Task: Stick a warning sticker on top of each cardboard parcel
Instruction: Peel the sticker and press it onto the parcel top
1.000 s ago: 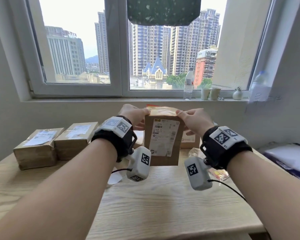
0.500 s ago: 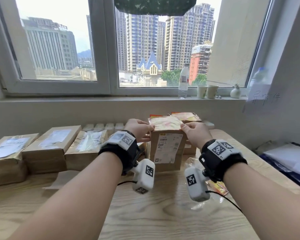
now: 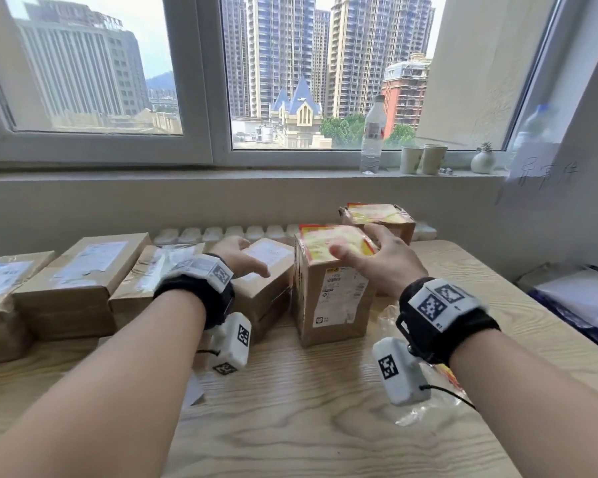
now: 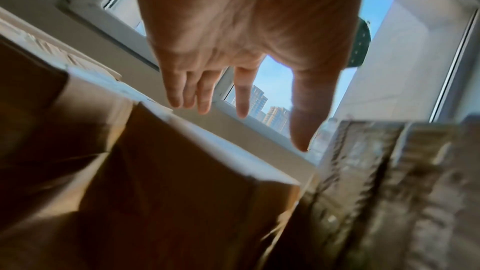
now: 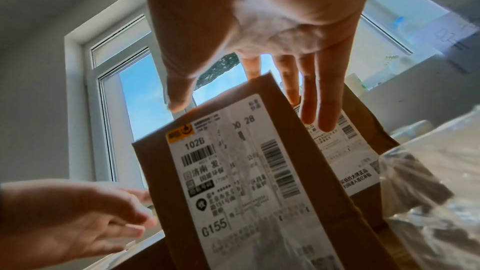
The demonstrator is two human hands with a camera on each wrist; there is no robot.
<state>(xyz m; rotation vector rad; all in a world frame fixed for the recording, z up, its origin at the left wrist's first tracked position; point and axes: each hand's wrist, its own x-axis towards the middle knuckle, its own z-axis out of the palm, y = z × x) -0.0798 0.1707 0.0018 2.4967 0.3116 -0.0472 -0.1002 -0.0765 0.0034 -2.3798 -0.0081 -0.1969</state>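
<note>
A tall cardboard parcel (image 3: 332, 298) stands upright mid-table, a yellow and red warning sticker (image 3: 321, 241) on its top. My right hand (image 3: 359, 243) hovers open just above that top, fingers spread, holding nothing; the right wrist view shows the right hand (image 5: 246, 100) over the tall parcel (image 5: 246, 171). My left hand (image 3: 247, 258) is open over a flat parcel (image 3: 266, 270) to the left, fingers straight. In the left wrist view the left hand (image 4: 246, 114) is above the flat parcel (image 4: 182, 182). Behind stands another stickered parcel (image 3: 377, 219).
Several flat parcels (image 3: 80, 274) with white labels lie in a row along the left. A clear plastic bag (image 3: 439, 384) lies under my right wrist and a white paper scrap (image 3: 192, 391) under the left. A bottle (image 3: 372, 132) and cups stand on the sill.
Both hands held the tall parcel's top edges before; they have let go and the parcel stands on the table. My left hand has moved left over the flat parcel.
</note>
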